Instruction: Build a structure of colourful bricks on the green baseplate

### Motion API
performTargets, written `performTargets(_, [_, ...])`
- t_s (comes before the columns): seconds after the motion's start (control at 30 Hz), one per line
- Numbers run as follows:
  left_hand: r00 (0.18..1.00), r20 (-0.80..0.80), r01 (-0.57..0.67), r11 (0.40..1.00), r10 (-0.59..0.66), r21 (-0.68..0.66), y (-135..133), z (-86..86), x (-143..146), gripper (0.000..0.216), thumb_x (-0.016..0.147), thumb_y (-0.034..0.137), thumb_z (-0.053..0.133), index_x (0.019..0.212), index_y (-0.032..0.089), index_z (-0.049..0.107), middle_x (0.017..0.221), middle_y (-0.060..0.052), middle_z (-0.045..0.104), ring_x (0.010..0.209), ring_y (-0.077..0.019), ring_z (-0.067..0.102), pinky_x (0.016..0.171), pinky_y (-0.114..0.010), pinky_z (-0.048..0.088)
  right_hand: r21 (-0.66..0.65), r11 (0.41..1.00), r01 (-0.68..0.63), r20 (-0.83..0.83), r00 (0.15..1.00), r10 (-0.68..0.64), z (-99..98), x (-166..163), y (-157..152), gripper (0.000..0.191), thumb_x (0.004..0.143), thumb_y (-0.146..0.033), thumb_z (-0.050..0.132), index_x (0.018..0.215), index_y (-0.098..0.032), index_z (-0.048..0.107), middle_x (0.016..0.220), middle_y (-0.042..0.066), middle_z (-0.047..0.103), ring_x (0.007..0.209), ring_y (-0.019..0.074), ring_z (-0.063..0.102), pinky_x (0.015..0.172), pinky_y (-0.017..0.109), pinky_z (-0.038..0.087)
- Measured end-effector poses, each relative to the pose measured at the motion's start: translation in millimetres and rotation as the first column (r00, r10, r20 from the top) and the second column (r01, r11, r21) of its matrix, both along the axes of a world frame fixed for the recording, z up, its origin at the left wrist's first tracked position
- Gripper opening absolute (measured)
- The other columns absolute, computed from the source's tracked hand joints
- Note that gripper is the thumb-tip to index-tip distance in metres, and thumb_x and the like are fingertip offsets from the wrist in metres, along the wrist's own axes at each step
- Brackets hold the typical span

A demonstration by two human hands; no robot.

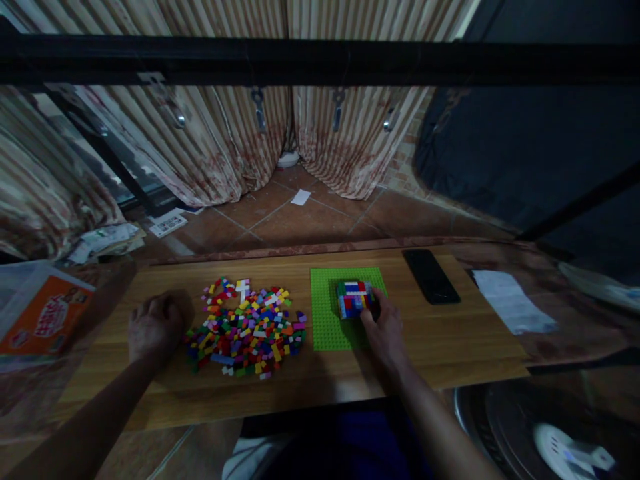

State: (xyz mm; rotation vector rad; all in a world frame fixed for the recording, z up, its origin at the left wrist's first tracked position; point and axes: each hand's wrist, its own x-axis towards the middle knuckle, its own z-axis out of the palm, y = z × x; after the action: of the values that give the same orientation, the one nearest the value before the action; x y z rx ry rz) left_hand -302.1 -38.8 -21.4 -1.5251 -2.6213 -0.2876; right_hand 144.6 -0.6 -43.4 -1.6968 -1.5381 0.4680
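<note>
A block built of toy bricks (355,300) in blue, red, white and green sits on the green baseplate (325,333). My right hand (386,327) grips this block at its right and near sides, thumb in front and fingers partly hidden behind. To the left of the plate spreads a pile of loose toy bricks (255,327) in many colours. My left hand (156,325) rests on the wooden table just left of that pile, its fingers curled in, and I see nothing in it.
A black phone (431,276) lies on the wooden table (470,347), right of the baseplate. Beyond the left end stands a plastic box with an orange label (47,317). A dark metal bar (320,63) crosses above the far side. White paper (513,300) lies off the right edge.
</note>
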Motion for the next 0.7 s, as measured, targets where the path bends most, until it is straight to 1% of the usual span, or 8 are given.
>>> performTargets(0.13, [1.000,-0.001,0.021,1.000,-0.021,-0.002,-0.1,-0.3,-1.1,0.046,0.092,0.032,0.032,0.122,0.010,0.058,0.126,-0.018,0.059,0.119,-0.0313,0.049,0.104,-0.045,0.037,-0.006,1.000,-0.025,0.040,0.999,0.025,0.1,0.9,-3.0,0.051,0.087,-0.039,0.047,0.134,-0.021,0.050,0.124,0.015,0.061,0.115,0.0326,0.052,0.097,0.056,0.040])
performTargets(0.3, [0.999,-0.008,0.032,0.999,-0.032,-0.014,-0.1,2.0,0.2,0.046,0.092,0.031,0.031,0.122,0.007,0.058,0.127,-0.019,0.058,0.121,-0.0316,0.048,0.105,-0.045,0.036,-0.050,0.998,-0.038,0.041,0.998,0.040,1.6,3.0,-3.5,0.054,0.088,-0.041,0.045,0.137,-0.017,0.048,0.128,0.017,0.059,0.117,0.0336,0.051,0.098,0.057,0.039])
performTargets(0.43, [0.999,-0.023,0.028,1.000,-0.029,-0.009,-0.2,1.5,0.8,0.047,0.092,0.031,0.030,0.121,0.006,0.058,0.126,-0.020,0.059,0.120,-0.0322,0.049,0.104,-0.044,0.036,-0.042,0.998,-0.042,0.012,0.999,0.042,1.0,5.2,-1.4,0.053,0.087,-0.040,0.045,0.135,-0.018,0.050,0.127,0.016,0.059,0.118,0.0332,0.051,0.099,0.056,0.039])
performTargets(0.57, [1.000,-0.011,0.017,1.000,-0.017,0.002,-0.2,0.6,0.3,0.046,0.092,0.030,0.033,0.123,0.008,0.057,0.127,-0.018,0.059,0.121,-0.0317,0.049,0.104,-0.044,0.037,-0.054,0.997,-0.058,-0.032,0.998,0.056,0.9,8.9,1.8,0.053,0.085,-0.042,0.049,0.133,-0.020,0.053,0.124,0.014,0.061,0.115,0.0314,0.053,0.099,0.053,0.040])
performTargets(0.7, [1.000,0.009,0.004,1.000,-0.004,-0.004,-0.2,3.0,1.9,0.046,0.092,0.031,0.033,0.123,0.007,0.057,0.128,-0.019,0.058,0.121,-0.0323,0.048,0.104,-0.045,0.037,-0.064,0.996,-0.056,-0.042,0.998,0.053,1.8,10.2,2.3,0.055,0.085,-0.046,0.048,0.132,-0.019,0.054,0.123,0.014,0.062,0.114,0.0310,0.054,0.099,0.052,0.040])
